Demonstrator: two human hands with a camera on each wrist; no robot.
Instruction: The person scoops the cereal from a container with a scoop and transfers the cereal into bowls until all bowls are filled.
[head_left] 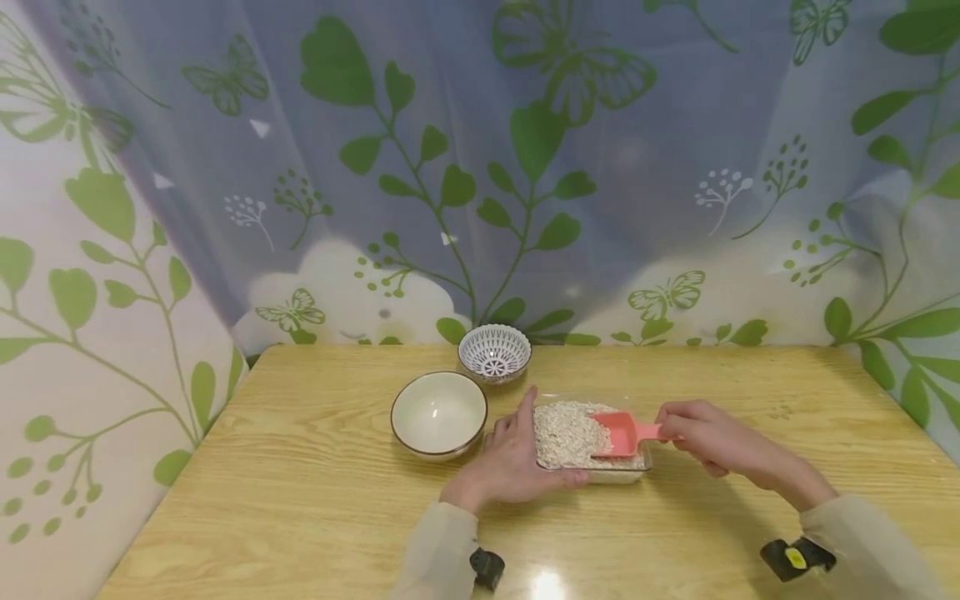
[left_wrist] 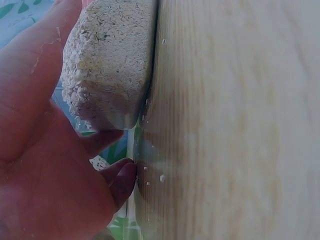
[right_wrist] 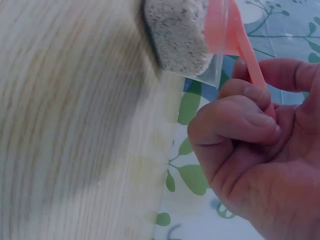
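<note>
A clear rectangular container (head_left: 611, 477) full of oat flakes (head_left: 566, 433) stands on the table. My left hand (head_left: 510, 462) holds its left end, with the thumb along the near side and the index finger at the far left corner. In the left wrist view, other fingertips (left_wrist: 125, 182) lie beyond the container's end, low by the tabletop. My right hand (head_left: 708, 437) grips the handle of a pink scoop (head_left: 621, 433), its fingers curled around it in the right wrist view. The scoop's front edge is in the oats, and its bowl shows mostly bare pink inside.
Left of the container stands a cream bowl (head_left: 438, 412) with a dark rim, close to my left hand. Behind it is a smaller patterned bowl (head_left: 495, 354). A few loose flakes (left_wrist: 162, 178) lie on the wooden table (head_left: 300, 500). A leaf-printed curtain (head_left: 465, 167) hangs along the back edge.
</note>
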